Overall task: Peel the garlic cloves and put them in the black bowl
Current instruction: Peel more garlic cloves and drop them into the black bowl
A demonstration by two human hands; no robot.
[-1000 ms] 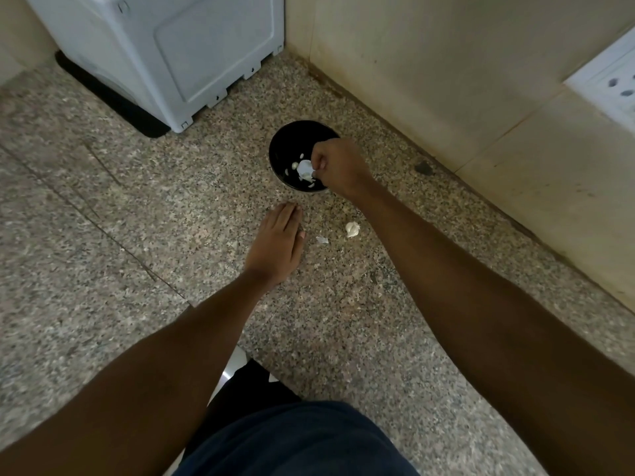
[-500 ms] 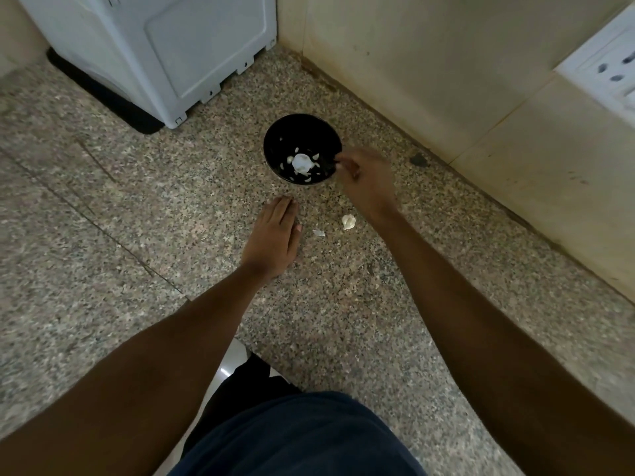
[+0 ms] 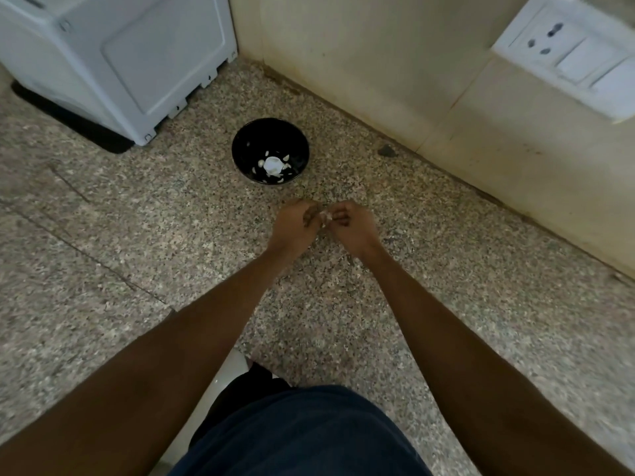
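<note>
The black bowl [image 3: 270, 132] stands on the speckled granite counter [image 3: 171, 207] and holds a white garlic piece [image 3: 273, 165] with several small pale bits around it. Just in front of the bowl my left hand [image 3: 295, 223] and my right hand [image 3: 352, 223] meet, fingers curled. Both pinch a small white garlic clove [image 3: 325, 216] between their fingertips. Most of the clove is hidden by the fingers.
A white appliance [image 3: 120, 60] on a black mat stands at the back left. A beige tiled wall [image 3: 395, 73] runs along the back and right, with a white socket and switch plate [image 3: 570, 53]. A dark spot [image 3: 386, 151] lies near the wall base.
My right hand left the bowl and drew back toward me. My left hand lifted off the counter. Both now pinch the clove that lay on the counter.
</note>
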